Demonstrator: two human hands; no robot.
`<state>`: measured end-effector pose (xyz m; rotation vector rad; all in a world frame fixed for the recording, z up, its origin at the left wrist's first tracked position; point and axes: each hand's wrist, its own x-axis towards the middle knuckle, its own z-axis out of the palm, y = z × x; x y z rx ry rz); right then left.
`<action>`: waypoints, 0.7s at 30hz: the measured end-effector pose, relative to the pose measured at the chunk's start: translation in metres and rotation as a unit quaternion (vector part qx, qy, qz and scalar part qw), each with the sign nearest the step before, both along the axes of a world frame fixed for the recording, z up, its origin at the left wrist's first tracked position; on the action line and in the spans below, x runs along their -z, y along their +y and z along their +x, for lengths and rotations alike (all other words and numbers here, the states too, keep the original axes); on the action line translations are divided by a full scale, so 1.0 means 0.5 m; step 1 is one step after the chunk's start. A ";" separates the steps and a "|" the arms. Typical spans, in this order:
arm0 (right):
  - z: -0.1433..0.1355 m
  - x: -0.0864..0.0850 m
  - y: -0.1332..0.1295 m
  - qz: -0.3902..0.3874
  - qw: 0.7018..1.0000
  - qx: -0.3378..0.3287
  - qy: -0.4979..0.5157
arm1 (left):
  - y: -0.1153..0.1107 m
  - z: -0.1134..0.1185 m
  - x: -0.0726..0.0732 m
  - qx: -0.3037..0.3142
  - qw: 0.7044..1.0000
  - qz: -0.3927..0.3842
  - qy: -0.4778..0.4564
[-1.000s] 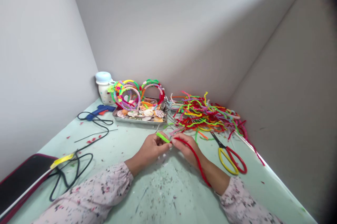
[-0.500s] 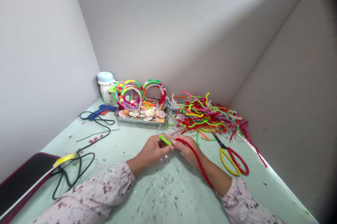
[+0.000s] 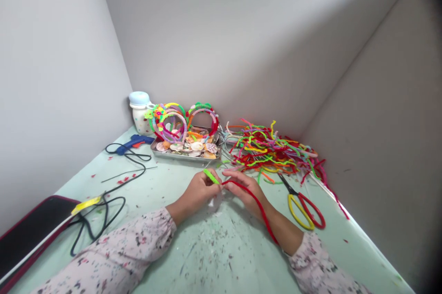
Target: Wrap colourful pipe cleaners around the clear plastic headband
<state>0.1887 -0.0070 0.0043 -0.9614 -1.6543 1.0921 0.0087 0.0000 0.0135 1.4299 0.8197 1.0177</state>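
My left hand point(image 3: 197, 193) pinches a short bright green fuzzy piece point(image 3: 210, 176), which pokes up past the thumb and index finger. A long red pipe cleaner point(image 3: 261, 209) starts at those fingertips and runs over my right hand point(image 3: 251, 192), trailing along the forearm. The thumb of my right hand presses on the red pipe cleaner close to its end, while the other fingers are slightly lifted. Whether the red end touches the green piece is hidden by the fingers. Both hands hover just above the table point(image 3: 207, 257).
Scissors point(image 3: 304, 209) and a pile of pipe cleaners point(image 3: 272, 149) lie at the right. Behind stands a metal tray point(image 3: 183, 158) of shells and fuzzy headbands point(image 3: 178, 117). At left are a blue glue gun point(image 3: 133, 143), its cord, a white jar point(image 3: 141, 119) and a black tablet-like slab point(image 3: 37, 225).
Both hands have shifted slightly up and to the left. The fingers of my right hand have opened a little around the red pipe cleaner.
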 end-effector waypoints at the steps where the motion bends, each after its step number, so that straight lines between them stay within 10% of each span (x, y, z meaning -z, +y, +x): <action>1: 0.001 0.003 0.001 -0.006 1.000 -0.008 0.001 | 0.000 -0.001 -0.002 0.000 1.000 -0.007 -0.007; 10: 0.006 0.002 0.000 -0.032 0.998 -0.041 -0.027 | -0.001 -0.004 -0.005 -0.019 0.997 -0.036 -0.064; 21: 0.010 0.005 0.027 0.045 0.988 0.147 0.003 | -0.003 -0.005 -0.001 -0.006 0.999 -0.016 -0.046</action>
